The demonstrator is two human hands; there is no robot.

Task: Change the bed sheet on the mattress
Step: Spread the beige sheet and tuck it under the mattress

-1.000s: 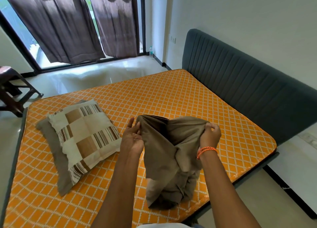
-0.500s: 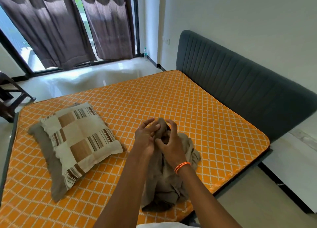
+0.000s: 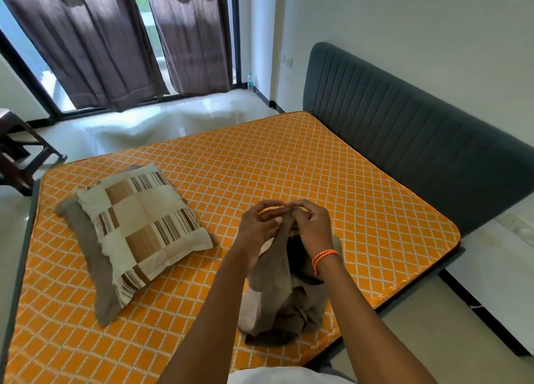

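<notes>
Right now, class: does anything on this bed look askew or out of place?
Yes. The pillows lie skewed mid-mattress, away from the headboard. The sheet is bunched at the near edge, not spread.

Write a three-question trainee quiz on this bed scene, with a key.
1. True or false: a sheet already covers the mattress.
2. What do both hands grip? A) pillow B) brown cloth C) curtain
3. Fill in: the pillow lies to the ____ of the hands.

Key:
1. False; the orange mattress is bare.
2. B; left hand and right hand pinch the top of the brown cloth.
3. Left.
</notes>
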